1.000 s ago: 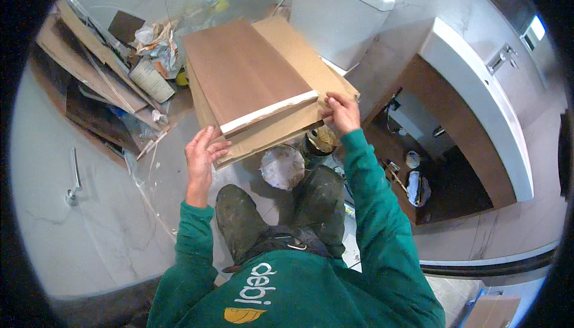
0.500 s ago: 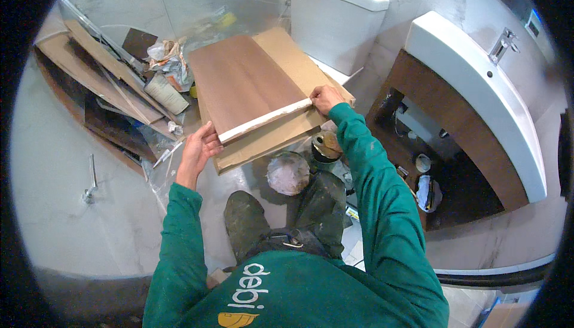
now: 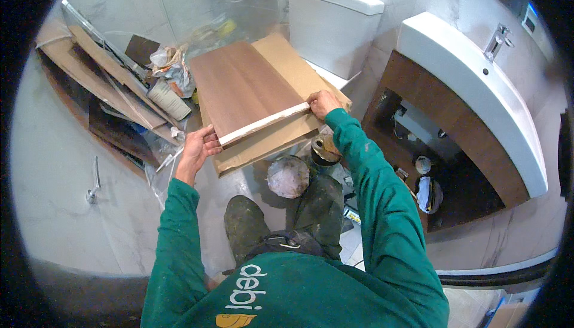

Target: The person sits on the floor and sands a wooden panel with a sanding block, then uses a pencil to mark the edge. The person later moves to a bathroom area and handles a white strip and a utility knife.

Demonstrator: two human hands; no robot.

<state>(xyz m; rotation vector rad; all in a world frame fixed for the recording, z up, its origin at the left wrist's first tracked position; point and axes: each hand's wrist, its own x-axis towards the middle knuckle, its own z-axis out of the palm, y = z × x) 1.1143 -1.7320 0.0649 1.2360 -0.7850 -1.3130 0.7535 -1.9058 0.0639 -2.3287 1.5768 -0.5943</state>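
Note:
A brown wood-grain panel (image 3: 248,89) lies on a flat piece of cardboard (image 3: 287,68), with a white strip (image 3: 263,123) running along its near edge. At the strip's left end my left hand (image 3: 200,149) rests against the panel's corner, its fingers stretched and slightly apart. My right hand (image 3: 324,104) is closed in a pinch on the strip's right end, at the panel's near right corner. What the strip is made of I cannot tell.
Scrap boards (image 3: 101,83) and a crumpled plastic bag (image 3: 169,65) are piled at the left. A whitish round-topped container (image 3: 288,176) and a dark can (image 3: 324,149) stand near my knees. Behind is a toilet cistern (image 3: 332,26); a washbasin (image 3: 472,89) over a brown cabinet (image 3: 418,104) is right.
The view has shifted slightly. Both hands stay at the two ends of the white strip, and the panel lies as before.

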